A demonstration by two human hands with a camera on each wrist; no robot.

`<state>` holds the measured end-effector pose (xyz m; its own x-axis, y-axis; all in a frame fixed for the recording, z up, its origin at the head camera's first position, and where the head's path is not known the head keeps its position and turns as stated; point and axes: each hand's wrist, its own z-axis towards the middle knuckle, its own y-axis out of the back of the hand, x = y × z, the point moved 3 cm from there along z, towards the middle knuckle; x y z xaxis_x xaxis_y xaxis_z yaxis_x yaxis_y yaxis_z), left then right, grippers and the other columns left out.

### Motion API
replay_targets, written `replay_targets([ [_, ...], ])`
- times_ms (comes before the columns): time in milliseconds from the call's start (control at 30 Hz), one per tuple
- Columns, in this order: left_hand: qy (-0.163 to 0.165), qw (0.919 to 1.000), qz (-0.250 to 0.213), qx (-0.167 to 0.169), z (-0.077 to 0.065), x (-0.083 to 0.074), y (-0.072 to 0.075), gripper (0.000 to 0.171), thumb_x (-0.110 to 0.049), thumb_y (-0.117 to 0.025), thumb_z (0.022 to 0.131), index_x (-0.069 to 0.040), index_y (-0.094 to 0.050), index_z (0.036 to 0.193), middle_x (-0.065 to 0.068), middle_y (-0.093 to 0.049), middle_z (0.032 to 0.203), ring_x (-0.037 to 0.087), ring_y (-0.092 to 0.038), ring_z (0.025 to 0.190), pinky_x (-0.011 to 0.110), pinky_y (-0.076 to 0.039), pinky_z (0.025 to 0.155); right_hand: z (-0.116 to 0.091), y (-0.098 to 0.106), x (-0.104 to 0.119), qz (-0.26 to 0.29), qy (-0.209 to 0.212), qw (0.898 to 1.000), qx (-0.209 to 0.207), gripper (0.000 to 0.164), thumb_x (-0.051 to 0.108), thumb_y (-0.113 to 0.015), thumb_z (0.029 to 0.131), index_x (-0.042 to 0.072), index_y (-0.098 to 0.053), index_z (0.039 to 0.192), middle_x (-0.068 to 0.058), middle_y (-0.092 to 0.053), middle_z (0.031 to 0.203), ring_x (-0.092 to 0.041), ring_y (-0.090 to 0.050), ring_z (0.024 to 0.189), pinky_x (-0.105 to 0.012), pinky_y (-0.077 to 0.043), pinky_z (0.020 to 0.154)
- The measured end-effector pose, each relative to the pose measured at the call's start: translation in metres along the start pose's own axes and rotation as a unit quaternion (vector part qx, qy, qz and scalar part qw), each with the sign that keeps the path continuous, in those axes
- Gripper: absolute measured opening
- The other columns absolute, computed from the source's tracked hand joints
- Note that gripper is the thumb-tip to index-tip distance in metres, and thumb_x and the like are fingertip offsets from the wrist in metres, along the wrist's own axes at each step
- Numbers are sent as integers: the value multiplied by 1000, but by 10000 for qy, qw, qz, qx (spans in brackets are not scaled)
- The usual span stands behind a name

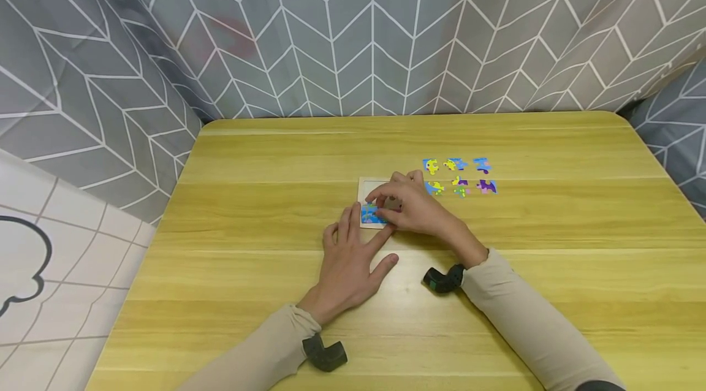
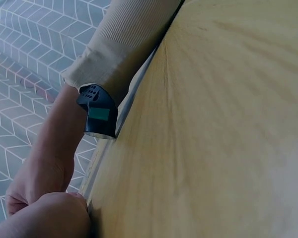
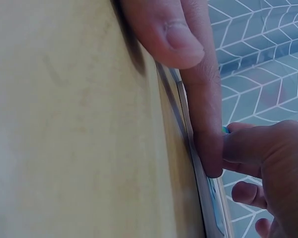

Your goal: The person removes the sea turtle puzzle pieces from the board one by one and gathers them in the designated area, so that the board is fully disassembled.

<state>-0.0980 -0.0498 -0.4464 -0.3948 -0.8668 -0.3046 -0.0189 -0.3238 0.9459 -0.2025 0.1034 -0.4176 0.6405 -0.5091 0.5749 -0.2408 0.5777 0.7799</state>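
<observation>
A small puzzle tray (image 1: pixel 361 187) with a pale rim lies on the table, blue puzzle pieces (image 1: pixel 367 216) filling its lower left part. My left hand (image 1: pixel 350 268) lies with fingers spread, the index finger (image 3: pixel 206 144) pressing along the tray's near rim and another fingertip at its left side. Over the tray, my right hand (image 1: pixel 416 207) pinches a puzzle piece (image 3: pixel 225 130) between thumb and fingers; only a blue-green bit of it shows. The right hand covers the tray's right side.
Several loose puzzle pieces (image 1: pixel 488 186), coloured blue, yellow and purple, lie in two rows right of the tray. The wooden table (image 1: pixel 265 195) reaches back to a grey patterned curtain (image 1: pixel 353 35). Black devices (image 1: pixel 325 354) are worn at both wrists.
</observation>
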Motion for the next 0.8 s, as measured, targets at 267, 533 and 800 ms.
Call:
replay_targets([
  [267, -1, 10000, 15, -24, 0, 0, 0, 55, -60, -40, 103, -40, -45, 153, 25, -15, 169, 41, -13, 157, 59, -21, 111, 1, 1, 3, -488, 192, 9986, -33, 22, 14, -78, 88, 17, -79, 109, 10, -73, 85, -12, -53, 82, -42, -24, 84],
  [533, -13, 10000, 14, -42, 0, 0, 0, 55, -60, -39, 103, -40, -44, 154, 25, -15, 169, 40, -13, 157, 59, -20, 112, 1, 1, 3, -595, 207, 9980, 57, 23, 15, -79, 87, 17, -78, 110, 9, -72, 87, -12, -53, 83, -41, -24, 83],
  [800, 13, 10000, -47, -25, -1, 0, 0, 55, -61, -39, 103, -41, -42, 154, 24, -14, 169, 40, -13, 157, 59, -19, 112, 0, 3, -1, -556, 224, 9981, -145, 22, 15, -77, 88, 14, -78, 110, 7, -75, 87, -13, -53, 83, -42, -24, 83],
])
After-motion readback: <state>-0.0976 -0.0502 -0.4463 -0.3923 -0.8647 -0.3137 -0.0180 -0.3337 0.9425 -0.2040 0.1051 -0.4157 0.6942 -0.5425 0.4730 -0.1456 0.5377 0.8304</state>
